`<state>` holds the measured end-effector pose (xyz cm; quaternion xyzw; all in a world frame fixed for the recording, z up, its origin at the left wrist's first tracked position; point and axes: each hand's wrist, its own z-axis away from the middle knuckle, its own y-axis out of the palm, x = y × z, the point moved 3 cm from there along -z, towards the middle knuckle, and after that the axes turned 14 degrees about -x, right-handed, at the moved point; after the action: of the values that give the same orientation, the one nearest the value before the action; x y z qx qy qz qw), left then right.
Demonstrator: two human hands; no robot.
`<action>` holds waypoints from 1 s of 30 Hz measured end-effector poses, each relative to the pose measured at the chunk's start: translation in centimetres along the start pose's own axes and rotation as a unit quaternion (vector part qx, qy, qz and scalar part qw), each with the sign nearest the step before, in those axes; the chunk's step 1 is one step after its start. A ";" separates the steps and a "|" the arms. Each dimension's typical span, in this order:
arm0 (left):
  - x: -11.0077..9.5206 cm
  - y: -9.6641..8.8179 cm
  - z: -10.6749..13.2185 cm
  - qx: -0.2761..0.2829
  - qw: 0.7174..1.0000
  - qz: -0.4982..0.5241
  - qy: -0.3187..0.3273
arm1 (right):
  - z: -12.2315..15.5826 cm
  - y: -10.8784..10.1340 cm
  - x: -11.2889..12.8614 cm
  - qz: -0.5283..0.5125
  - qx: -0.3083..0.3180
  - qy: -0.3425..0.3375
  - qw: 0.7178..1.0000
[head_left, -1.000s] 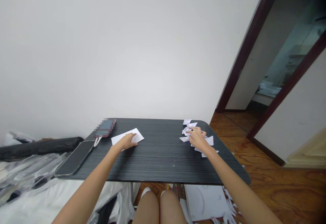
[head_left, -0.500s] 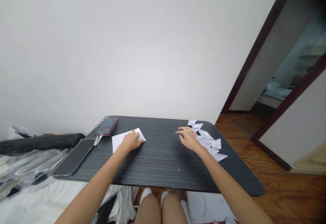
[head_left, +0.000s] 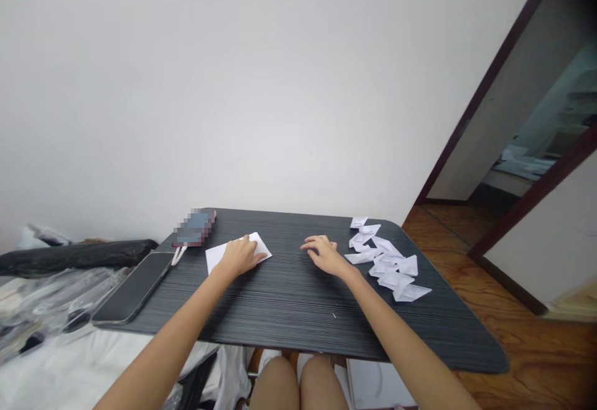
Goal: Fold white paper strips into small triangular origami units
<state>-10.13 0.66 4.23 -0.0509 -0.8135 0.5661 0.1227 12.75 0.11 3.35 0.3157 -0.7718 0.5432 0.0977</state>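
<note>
White paper (head_left: 216, 255) lies at a slant on the left part of the dark table. My left hand (head_left: 240, 256) is closed over it, with the thumb near its right corner and the fingertips partly hidden. Above the middle of the table is my right hand (head_left: 323, 253), its fingers loosely bent and apart, holding nothing. Right of that hand several folded white paper pieces (head_left: 395, 280) lie in an uneven row, some overlapping.
The dark wood-grain table (head_left: 280, 310) stands against a white wall. On its left are a phone (head_left: 135, 287) and a blurred-out item (head_left: 193, 228) with a white strap. A tiny white scrap (head_left: 334, 315) lies near the front edge. Plastic-wrapped things fill the floor at left.
My right hand has moved left, away from the folded paper pieces, which now show more fully. My left hand stays on the white paper. The view has shifted slightly.
</note>
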 end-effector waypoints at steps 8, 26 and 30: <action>2.7 1.9 -0.7 -0.033 0.996 0.029 -0.072 | -1.1 4.1 2.2 -0.023 0.015 -0.020 0.999; 3.4 3.7 -1.8 -0.019 0.984 0.115 -0.132 | -0.9 5.8 2.5 -0.034 -0.062 -0.045 0.996; 3.2 3.5 -1.5 -0.076 0.984 0.127 -0.102 | -1.1 6.1 2.9 -0.057 -0.066 -0.039 0.995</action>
<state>-13.01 3.96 1.86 -0.1049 -0.8495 0.5157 -0.0376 6.68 1.32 0.47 0.3727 -0.7897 0.4724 0.1191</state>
